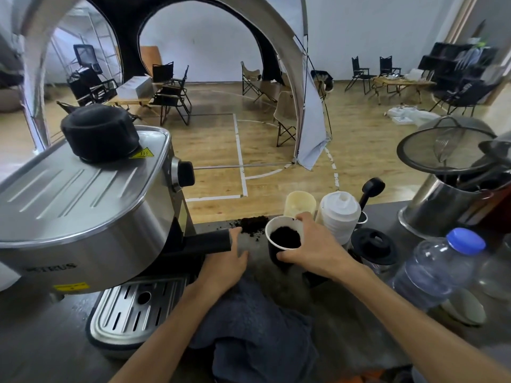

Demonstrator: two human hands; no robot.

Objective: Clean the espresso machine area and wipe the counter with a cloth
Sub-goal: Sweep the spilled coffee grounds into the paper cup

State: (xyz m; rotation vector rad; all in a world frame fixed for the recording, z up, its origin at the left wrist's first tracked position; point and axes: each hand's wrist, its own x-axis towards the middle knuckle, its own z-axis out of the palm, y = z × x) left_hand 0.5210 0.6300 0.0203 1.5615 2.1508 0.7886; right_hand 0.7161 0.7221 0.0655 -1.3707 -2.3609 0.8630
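On the grey counter (373,322), just right of the espresso machine (83,205), a paper cup (284,241) partly filled with dark coffee grounds is gripped by the right hand (312,244), whose fingers are wrapped round the cup's rim and side. The left hand (229,261) is laid flat and open on the counter, holding nothing, its edge set beside a loose heap of spilled grounds (253,223) near the counter's far edge, below the black portafilter handle (207,240). From this pose it is judged that the spill is being swept by hand toward the cup. A dark blue cloth (249,322) is seen lying bunched on the counter under the forearms, gripped by neither hand. Wet patches are visible on the counter by the drip tray (132,305). The task is judged to be at an early to middle stage: some grounds are gathered in the cup, but the heap and scattered specks remain, and wiping with the cloth appears not yet done.
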